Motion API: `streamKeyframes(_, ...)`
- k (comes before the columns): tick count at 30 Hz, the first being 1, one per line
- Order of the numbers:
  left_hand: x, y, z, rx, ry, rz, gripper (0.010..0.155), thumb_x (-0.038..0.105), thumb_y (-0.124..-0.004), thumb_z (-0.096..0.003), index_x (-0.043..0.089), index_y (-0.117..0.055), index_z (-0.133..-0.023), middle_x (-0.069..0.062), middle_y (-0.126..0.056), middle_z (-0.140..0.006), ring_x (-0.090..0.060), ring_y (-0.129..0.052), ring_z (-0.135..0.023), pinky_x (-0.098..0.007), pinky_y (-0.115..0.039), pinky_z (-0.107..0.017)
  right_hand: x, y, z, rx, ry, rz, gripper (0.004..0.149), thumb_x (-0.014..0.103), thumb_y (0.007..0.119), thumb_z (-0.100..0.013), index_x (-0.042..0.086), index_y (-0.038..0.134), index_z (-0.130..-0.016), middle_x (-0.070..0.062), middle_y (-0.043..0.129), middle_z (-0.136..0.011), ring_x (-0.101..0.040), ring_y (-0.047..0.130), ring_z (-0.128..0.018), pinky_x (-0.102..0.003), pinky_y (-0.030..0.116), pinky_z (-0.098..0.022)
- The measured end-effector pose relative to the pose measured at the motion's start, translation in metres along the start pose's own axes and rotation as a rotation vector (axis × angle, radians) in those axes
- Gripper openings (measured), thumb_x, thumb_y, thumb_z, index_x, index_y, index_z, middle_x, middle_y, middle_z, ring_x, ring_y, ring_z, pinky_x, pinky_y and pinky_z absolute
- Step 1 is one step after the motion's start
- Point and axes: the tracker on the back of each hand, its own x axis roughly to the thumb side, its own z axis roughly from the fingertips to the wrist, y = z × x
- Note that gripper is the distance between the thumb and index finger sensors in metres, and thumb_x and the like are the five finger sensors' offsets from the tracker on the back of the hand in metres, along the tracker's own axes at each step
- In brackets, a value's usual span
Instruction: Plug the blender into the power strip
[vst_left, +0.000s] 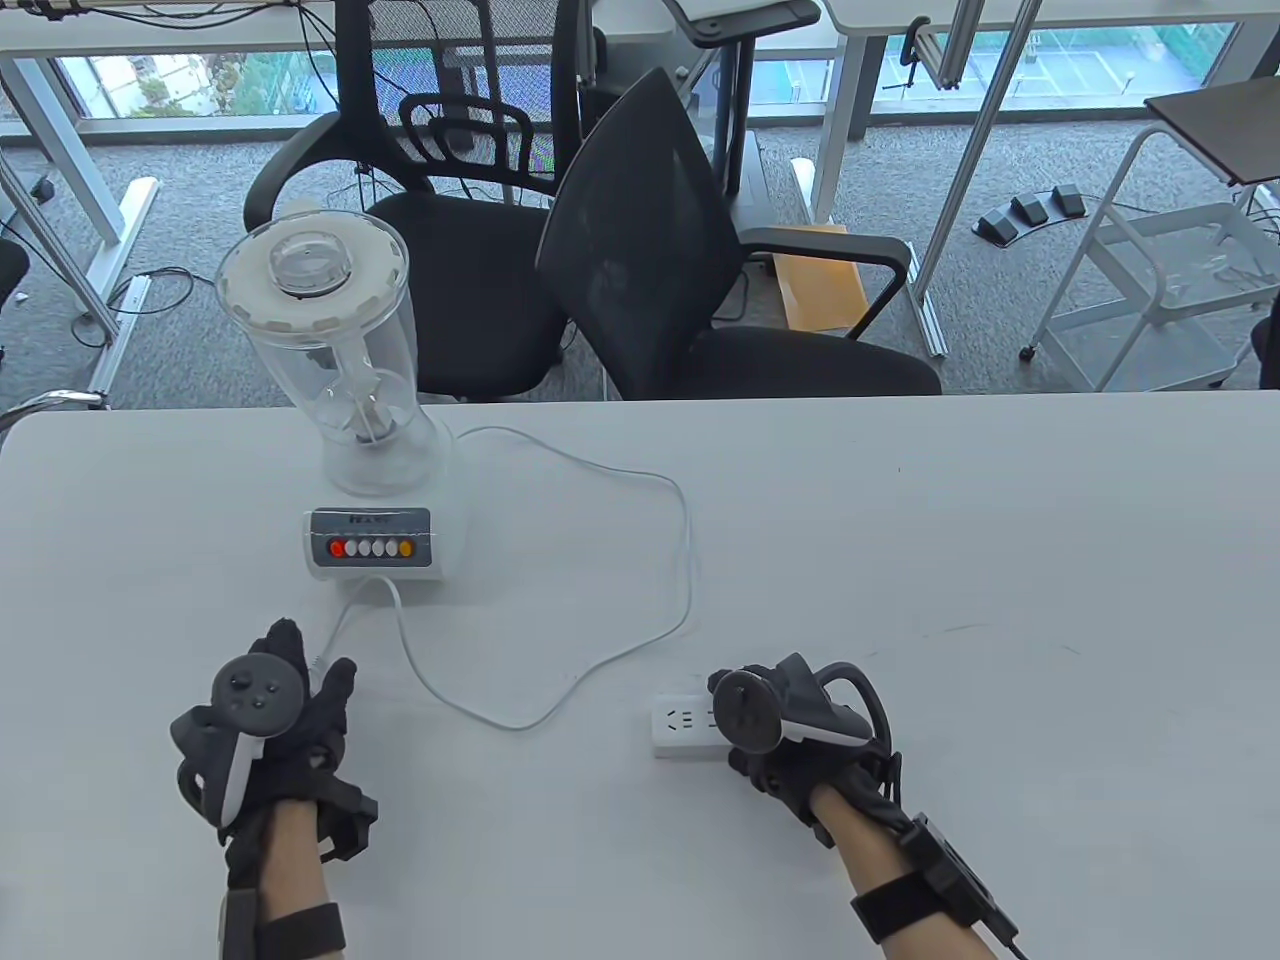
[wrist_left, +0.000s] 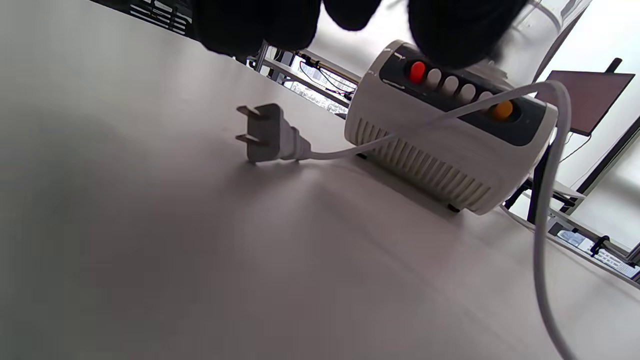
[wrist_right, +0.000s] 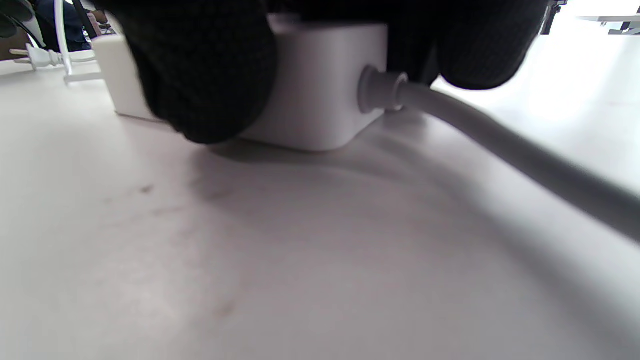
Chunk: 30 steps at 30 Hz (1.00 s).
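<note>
The blender (vst_left: 350, 420) stands at the desk's (vst_left: 900, 560) upper left, its plug (wrist_left: 267, 134) lying loose under the left hand (vst_left: 270, 720), whose fingers (wrist_left: 260, 22) hang apart, holding nothing. At lower centre, the right hand (vst_left: 790, 735) grips the power strip (vst_left: 680, 728); the cord (vst_left: 640, 540) loops between.

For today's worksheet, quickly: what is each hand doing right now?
Left hand: holds nothing, above the plug.
Right hand: grips the power strip.

The right hand (vst_left: 790, 730) covers most of the power strip (vst_left: 680, 728); its far sockets are hidden.
</note>
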Motion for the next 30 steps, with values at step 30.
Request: streamKeyframes(30,0.049,-0.040,-0.048,-0.083,0.135,-0.845,0.054,0.035,-0.073,-0.0507,0.018,-0.074,-0.102,-0.003,-0.093,-0.086,-0.031,-0.096,-0.069,-0.063,-0.068,-0.067,0.002,0.002,0.001,-0.009,0.003,0.018,0.083,0.030,0.087,-0.039,0.004,0.052,-0.110,-0.027,0.064,-0.103,-0.050,0.072,-0.087,-0.062,0.068,-0.057)
